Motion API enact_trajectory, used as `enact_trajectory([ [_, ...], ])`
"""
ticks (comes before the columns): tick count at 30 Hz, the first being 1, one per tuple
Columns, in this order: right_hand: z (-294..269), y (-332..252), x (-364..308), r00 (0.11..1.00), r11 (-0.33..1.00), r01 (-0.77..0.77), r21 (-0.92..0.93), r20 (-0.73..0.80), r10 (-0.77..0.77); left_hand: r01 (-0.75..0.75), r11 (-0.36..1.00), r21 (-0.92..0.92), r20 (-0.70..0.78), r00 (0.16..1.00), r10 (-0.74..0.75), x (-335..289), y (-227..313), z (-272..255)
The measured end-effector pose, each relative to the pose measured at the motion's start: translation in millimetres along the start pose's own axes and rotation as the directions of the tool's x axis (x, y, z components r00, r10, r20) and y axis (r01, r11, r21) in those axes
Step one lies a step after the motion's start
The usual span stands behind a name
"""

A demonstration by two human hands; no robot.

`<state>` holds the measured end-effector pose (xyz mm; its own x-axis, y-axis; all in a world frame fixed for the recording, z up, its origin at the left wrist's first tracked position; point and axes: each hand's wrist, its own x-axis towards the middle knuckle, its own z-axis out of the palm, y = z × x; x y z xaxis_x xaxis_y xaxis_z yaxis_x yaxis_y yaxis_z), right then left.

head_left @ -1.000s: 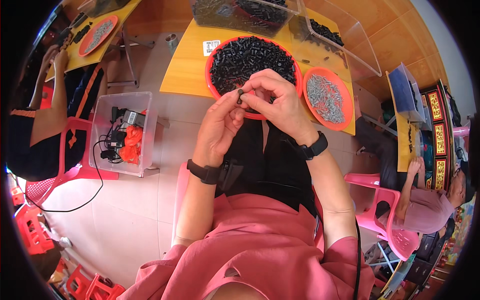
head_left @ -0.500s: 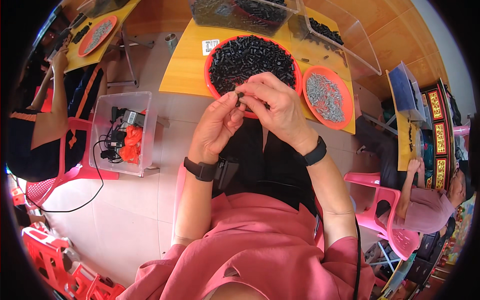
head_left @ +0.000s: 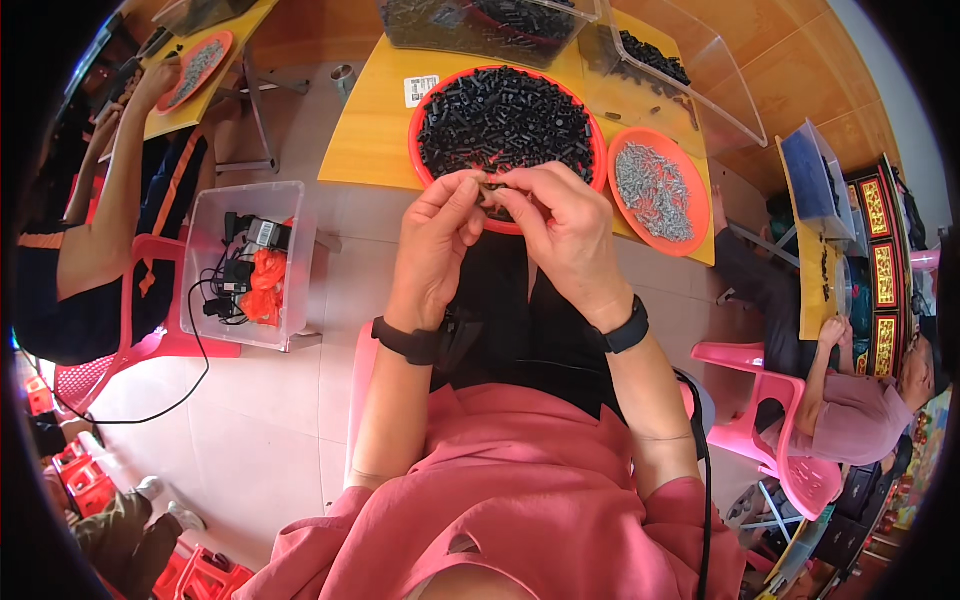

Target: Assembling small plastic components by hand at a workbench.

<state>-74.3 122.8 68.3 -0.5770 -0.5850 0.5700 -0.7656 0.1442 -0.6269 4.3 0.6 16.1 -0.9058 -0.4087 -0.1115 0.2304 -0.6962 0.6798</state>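
Note:
My left hand [head_left: 437,245] and my right hand [head_left: 570,235] meet fingertip to fingertip over the near rim of a red round tray [head_left: 418,166]. Both are closed in a pinch on a small dark plastic part [head_left: 490,188], mostly covered by the fingers. A heap of short black plastic parts [head_left: 505,120] fills the tray. Just right of it, an orange-red oval plate [head_left: 680,247] carries many small silver screw-like pieces [head_left: 653,193]. Its near edge reaches past the table's edge.
Clear plastic bins [head_left: 470,38] with black parts stand at the back of the yellow table [head_left: 365,150]. A translucent box [head_left: 300,215] with cables and adapters is at left. Co-workers sit on pink chairs [head_left: 130,350] at both sides. A black cable [head_left: 708,520] runs along my right side.
My hands stay together over the tray's rim; my right hand has shifted slightly right and down. The left co-worker's hand has reached to the silver pieces. Someone's legs have appeared at lower left.

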Motion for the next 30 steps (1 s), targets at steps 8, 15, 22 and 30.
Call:
enact_trajectory([
  [8, 9, -8, -23, 0.988, 0.985, -0.124, 0.118, -0.08, 0.134, -0.075, 0.995, -0.063, -0.036, 0.997, 0.072, -2, -5, 7],
  [15, 14, -10, -28, 0.967, 0.96, -0.166, 0.226, -0.152, 0.203, -0.134, 0.991, 0.025, -0.098, 0.986, 0.135, -4, -13, 12],
  [22, 15, -10, -32, 0.954, 0.953, -0.182, 0.243, -0.19, 0.231, -0.207, 0.978, 0.022, -0.079, 0.975, 0.209, -4, -18, 15],
  [30, 21, -4, -41, 0.946, 0.957, -0.139, 0.253, -0.251, 0.204, -0.158, 0.987, 0.028, -0.12, 0.98, 0.16, -8, -18, 20],
])
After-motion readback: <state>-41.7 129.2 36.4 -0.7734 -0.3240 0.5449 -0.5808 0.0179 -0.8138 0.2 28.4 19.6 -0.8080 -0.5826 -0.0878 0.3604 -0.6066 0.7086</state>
